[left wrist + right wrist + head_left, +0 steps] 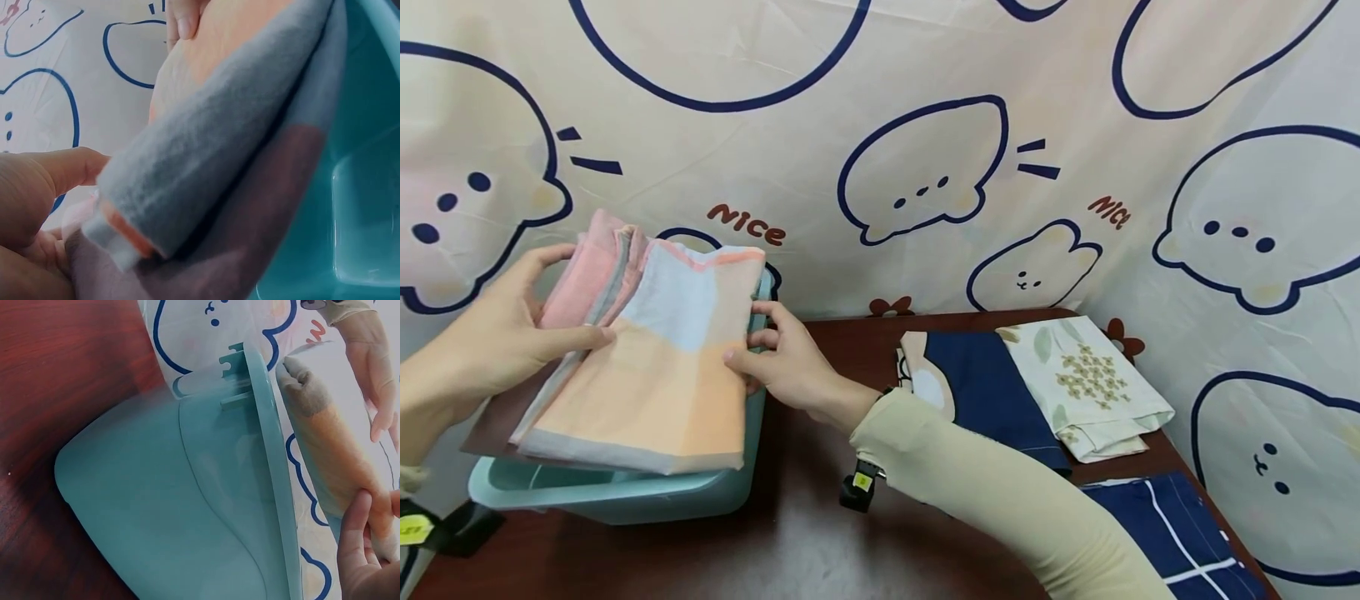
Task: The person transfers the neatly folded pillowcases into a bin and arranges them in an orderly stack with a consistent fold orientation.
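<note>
A folded cloth (655, 367) in peach, light blue, pink and grey is held between both hands over a teal plastic basket (700, 496). My left hand (512, 333) grips its left side, thumb across the front and fingers behind the pink layers. On the right edge, my right hand (786, 358) pinches the cloth between thumb and fingers. The left wrist view shows the cloth's grey folded border (187, 150) hanging beside the basket's inside wall (369, 187). In the right wrist view the rolled peach edge (340, 440) lies beyond the basket's rim (272, 444).
On the dark red-brown table (820, 517), a navy cloth (988, 392) and a white floral cloth (1090, 383) lie folded at the right. Nearer the front right corner is a navy cloth with white lines (1180, 533). A printed curtain (820, 167) hangs behind the table.
</note>
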{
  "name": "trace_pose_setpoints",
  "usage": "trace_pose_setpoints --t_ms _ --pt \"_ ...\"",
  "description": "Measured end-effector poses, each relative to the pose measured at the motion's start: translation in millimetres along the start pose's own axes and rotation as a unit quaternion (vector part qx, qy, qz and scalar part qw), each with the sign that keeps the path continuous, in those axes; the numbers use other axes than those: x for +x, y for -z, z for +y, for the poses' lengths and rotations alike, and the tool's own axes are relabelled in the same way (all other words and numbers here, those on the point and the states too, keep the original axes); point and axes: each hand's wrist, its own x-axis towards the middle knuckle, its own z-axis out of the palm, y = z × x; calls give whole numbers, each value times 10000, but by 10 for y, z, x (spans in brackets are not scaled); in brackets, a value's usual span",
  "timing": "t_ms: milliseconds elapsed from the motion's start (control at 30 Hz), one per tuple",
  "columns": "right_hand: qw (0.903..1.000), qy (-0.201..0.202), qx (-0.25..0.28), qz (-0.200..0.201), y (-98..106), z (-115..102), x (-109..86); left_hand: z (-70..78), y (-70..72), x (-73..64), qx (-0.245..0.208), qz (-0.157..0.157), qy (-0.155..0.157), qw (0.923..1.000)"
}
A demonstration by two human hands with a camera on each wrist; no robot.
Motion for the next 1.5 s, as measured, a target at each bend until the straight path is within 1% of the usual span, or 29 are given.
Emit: trace_pose_setpoints --t_ms 200,300,467,600,800,967,1000,1200,1367,1500 --pt "9999 -63 -62 48 -36 21 38 -50 17 18 45 41 -22 10000" --pt "9998 -118 -110 103 -62 35 64 -92 16 28 93 117 -26 9999" --pt "9994 -217 -103 230 -113 35 112 -142 53 59 269 308 -43 9992" --pt "9993 -214 -86 299 -150 28 157 -162 72 85 366 455 -14 9983" --pt "9985 -286 -175 429 -189 45 207 -179 100 104 490 514 36 9975" --pt "9987 -304 -156 383 -207 54 236 -177 132 116 548 626 57 9965" --pt "9987 -319 -155 367 -207 56 239 -177 137 121 563 606 75 9965" --pt "9982 -475 -214 308 -218 73 246 -207 121 176 571 247 151 9979" --pt "9977 -541 -295 279 -246 75 262 -251 86 210 652 236 176 9974" --pt "9965 -600 -518 257 -278 52 275 -262 62 219 687 204 252 9971"
